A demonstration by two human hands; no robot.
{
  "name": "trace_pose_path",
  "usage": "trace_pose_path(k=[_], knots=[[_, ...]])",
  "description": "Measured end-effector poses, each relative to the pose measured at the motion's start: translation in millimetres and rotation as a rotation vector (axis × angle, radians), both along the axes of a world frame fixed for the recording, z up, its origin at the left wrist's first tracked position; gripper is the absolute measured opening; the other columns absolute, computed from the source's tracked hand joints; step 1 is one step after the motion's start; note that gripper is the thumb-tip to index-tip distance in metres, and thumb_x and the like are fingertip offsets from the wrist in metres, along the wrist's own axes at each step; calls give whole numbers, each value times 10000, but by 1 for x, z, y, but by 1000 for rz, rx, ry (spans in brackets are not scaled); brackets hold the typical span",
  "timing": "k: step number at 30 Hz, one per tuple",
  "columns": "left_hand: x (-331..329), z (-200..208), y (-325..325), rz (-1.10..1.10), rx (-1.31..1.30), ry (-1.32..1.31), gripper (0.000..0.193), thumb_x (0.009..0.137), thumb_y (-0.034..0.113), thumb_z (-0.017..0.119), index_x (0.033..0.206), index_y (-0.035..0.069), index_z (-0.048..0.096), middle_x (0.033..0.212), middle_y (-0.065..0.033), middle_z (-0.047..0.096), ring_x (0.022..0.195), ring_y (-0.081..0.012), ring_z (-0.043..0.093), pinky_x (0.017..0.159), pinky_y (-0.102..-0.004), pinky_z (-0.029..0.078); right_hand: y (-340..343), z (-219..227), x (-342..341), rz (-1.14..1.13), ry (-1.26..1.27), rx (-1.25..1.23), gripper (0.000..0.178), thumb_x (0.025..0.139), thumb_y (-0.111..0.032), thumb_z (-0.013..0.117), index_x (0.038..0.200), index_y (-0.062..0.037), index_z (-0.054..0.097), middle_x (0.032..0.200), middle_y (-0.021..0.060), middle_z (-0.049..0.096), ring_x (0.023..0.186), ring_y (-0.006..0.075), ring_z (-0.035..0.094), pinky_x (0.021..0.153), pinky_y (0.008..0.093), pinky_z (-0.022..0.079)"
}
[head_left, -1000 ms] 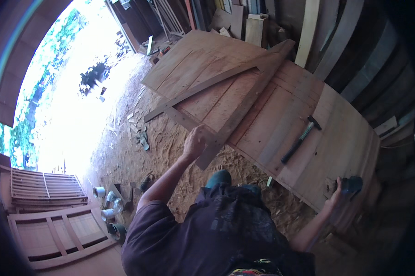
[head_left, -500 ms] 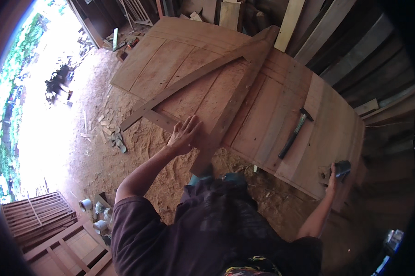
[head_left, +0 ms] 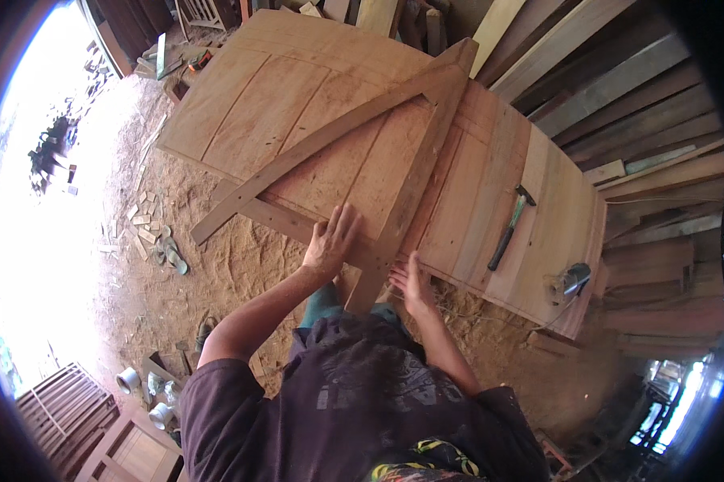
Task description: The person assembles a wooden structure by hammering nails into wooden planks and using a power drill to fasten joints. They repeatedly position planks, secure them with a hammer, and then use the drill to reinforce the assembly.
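A large triangular wooden square (head_left: 416,178), built from three bars, lies on a broad wooden panel (head_left: 241,88) made of joined boards. My left hand (head_left: 330,245) rests on the square's near bar, fingers stretched out over it. On the other side of the same corner, my right hand (head_left: 412,287) is open at the edge of the long bar, fingers apart; whether it touches the wood I cannot tell. To the right lies a hammer (head_left: 509,234) with a dark grip. Beyond it, near the panel's right end, stands a small dark cylindrical power tool (head_left: 575,279) with a cord.
Planks (head_left: 611,80) lean and lie stacked along the right and far side. Sandy ground (head_left: 241,281) carries wood offcuts (head_left: 142,221) and a pair of sandals (head_left: 170,251) on the left. White cans (head_left: 127,380) and slatted wooden frames (head_left: 65,410) stand at lower left.
My right hand has let go of the power tool and moved left to the square's near corner. The tool stays on the panel. My left hand remains on the square.
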State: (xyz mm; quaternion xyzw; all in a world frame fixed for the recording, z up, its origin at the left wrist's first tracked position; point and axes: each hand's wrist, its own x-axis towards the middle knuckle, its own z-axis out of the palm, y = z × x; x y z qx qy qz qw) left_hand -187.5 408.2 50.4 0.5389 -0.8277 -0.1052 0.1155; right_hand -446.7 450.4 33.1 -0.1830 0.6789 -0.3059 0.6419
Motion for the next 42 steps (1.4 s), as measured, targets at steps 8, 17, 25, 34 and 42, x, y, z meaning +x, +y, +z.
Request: trace_pose_path(k=[8, 17, 25, 34, 42], knots=[[7, 3, -5, -58, 63, -124, 926, 834, 125, 726, 1657, 32, 314, 1717, -308, 278, 1590, -434, 328, 1073, -543, 443, -25, 23, 72, -280, -230, -19, 809, 1121, -674, 319, 1600, -33, 438, 1598, 140, 544, 1440, 310, 551, 1160, 485, 479], [1, 4, -8, -72, 63, -166, 883, 874, 131, 695, 1653, -11, 303, 1713, -329, 271, 1581, -459, 336, 1098, -558, 449, -24, 4, 69, -294, 95, 93, 757, 1153, -605, 286, 1579, -8, 476, 1526, 156, 604, 1344, 314, 621, 1119, 458, 517], [-1, -1, -8, -87, 59, -205, 913, 885, 171, 714, 1670, -6, 282, 1716, -320, 274, 1578, -462, 341, 1101, -573, 458, -10, 4, 39, -90, 94, 199, 573, 1156, -527, 370, 1428, -68, 580, 1347, 103, 659, 1162, 212, 667, 861, 388, 578], [7, 71, -42, -186, 442, -201, 796, 791, 170, 791, 1507, 25, 477, 1551, -175, 522, 1371, -325, 591, 1065, -586, 425, -10, 15, 58, -374, -226, 46, 589, 1114, -550, 450, 1425, -72, 596, 1338, 97, 686, 1153, 264, 670, 962, 449, 565], [12, 63, -34, -130, 297, -146, 846, 740, 99, 781, 1526, 35, 472, 1517, -132, 560, 1257, -290, 660, 1017, -522, 434, -13, 19, 19, -177, -38, -68, 328, 1077, -436, 626, 1194, -134, 679, 1021, 13, 708, 899, 152, 685, 712, 361, 566]])
